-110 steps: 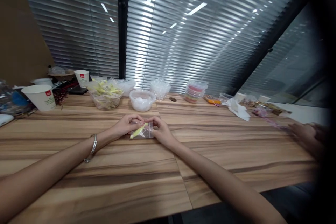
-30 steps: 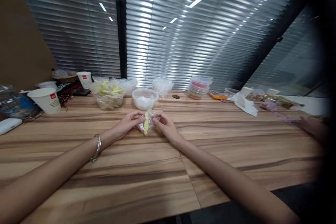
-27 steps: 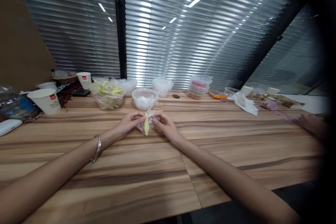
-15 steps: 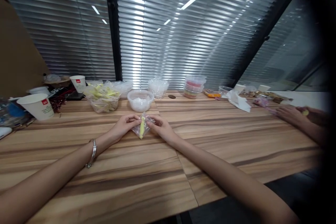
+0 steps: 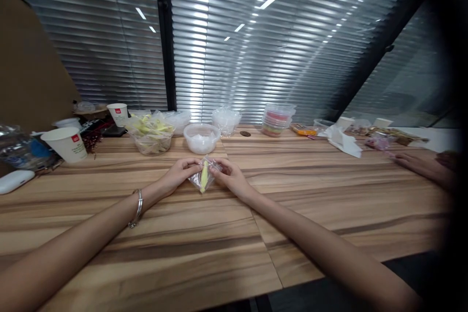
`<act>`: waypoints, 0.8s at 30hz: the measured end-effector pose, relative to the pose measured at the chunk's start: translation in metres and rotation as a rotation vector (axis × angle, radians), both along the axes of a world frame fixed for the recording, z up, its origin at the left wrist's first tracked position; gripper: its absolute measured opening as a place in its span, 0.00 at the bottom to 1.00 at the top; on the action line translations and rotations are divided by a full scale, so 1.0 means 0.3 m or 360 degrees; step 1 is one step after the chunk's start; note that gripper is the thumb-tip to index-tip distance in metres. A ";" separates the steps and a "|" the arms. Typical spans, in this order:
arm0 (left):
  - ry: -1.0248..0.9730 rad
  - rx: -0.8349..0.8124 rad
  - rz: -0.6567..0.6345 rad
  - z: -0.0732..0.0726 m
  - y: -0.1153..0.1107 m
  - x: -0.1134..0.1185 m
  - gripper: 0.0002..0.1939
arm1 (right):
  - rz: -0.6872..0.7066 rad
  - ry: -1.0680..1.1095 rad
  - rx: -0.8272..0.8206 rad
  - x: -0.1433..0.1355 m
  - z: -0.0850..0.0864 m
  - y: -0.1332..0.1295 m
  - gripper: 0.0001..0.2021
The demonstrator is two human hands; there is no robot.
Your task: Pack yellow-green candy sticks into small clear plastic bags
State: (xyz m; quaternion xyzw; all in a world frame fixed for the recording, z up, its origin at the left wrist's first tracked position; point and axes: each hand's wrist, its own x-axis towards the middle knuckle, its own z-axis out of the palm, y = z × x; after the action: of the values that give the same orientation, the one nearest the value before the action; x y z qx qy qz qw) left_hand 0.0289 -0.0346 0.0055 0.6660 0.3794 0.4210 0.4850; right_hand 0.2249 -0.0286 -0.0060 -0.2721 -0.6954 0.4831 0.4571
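Between my two hands is a small clear plastic bag (image 5: 197, 181) with a slim yellow-green piece (image 5: 204, 176) inside it, narrow and pointing toward me; its exact kind is not plain. My left hand (image 5: 182, 174) pinches the bag's left edge, and a silver bangle sits on that wrist. The right edge of the bag is pinched by my right hand (image 5: 230, 175). Just beyond the hands stands a round clear tub (image 5: 202, 130) with whitish clear plastic in it. Left of that is a clear bowl (image 5: 151, 146) heaped with similar yellow-green pieces.
Paper cups (image 5: 68, 145), a bottle (image 5: 22, 148) and a white mouse-like object (image 5: 16, 181) are at the left. Stacked lidded tubs (image 5: 278, 119), an orange packet (image 5: 305, 130) and tissue (image 5: 341, 140) line the back. Another person's hand (image 5: 420, 163) rests at far right.
The view has shifted slightly, so everything sits a little further right. Both my hands keep the bag pinched in the same place. The other person's hand has moved somewhat.
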 end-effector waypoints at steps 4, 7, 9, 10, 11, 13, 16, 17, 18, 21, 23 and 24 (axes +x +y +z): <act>-0.0012 -0.0035 -0.0001 -0.005 0.006 -0.004 0.14 | 0.0027 -0.0029 0.0008 0.001 0.005 -0.001 0.18; -0.0060 -0.0048 -0.0050 -0.012 0.010 -0.004 0.15 | 0.0042 -0.0029 0.0065 0.004 0.004 0.000 0.21; -0.0077 -0.0050 -0.0075 -0.015 0.010 -0.001 0.15 | 0.0031 -0.0035 0.0087 0.006 -0.001 0.004 0.22; -0.0087 -0.0053 -0.0080 -0.016 0.010 0.001 0.15 | 0.0021 -0.0044 0.0093 0.007 -0.005 0.006 0.21; -0.0097 -0.0055 -0.0084 -0.017 0.009 0.002 0.14 | 0.0014 -0.0059 0.0094 0.008 -0.009 0.008 0.20; -0.0105 -0.0052 -0.0105 -0.016 0.008 0.004 0.13 | -0.0004 -0.0093 0.0091 0.010 -0.015 0.013 0.18; -0.0102 -0.0036 -0.0137 -0.015 0.005 0.004 0.13 | -0.0024 -0.0128 0.0113 0.012 -0.018 0.014 0.17; -0.0101 -0.0034 -0.0145 -0.015 0.004 0.004 0.13 | -0.0024 -0.0135 0.0131 0.013 -0.016 0.013 0.17; -0.0105 -0.0038 -0.0158 -0.016 0.003 0.004 0.13 | -0.0024 -0.0141 0.0151 0.014 -0.014 0.011 0.17; -0.0124 -0.0068 -0.0216 -0.019 0.004 0.003 0.13 | -0.0026 -0.0168 0.0197 0.016 -0.006 0.004 0.15; -0.0132 -0.0086 -0.0235 -0.020 0.005 0.003 0.13 | -0.0032 -0.0179 0.0208 0.016 -0.002 0.000 0.14; -0.0130 -0.0091 -0.0233 -0.018 0.004 0.003 0.13 | -0.0032 -0.0177 0.0206 0.015 -0.001 -0.001 0.15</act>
State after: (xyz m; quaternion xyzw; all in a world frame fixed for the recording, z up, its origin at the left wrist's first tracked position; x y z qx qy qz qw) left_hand 0.0298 -0.0333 -0.0001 0.6601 0.3214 0.4002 0.5484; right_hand 0.2295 -0.0288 -0.0064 -0.2754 -0.7467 0.4166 0.4394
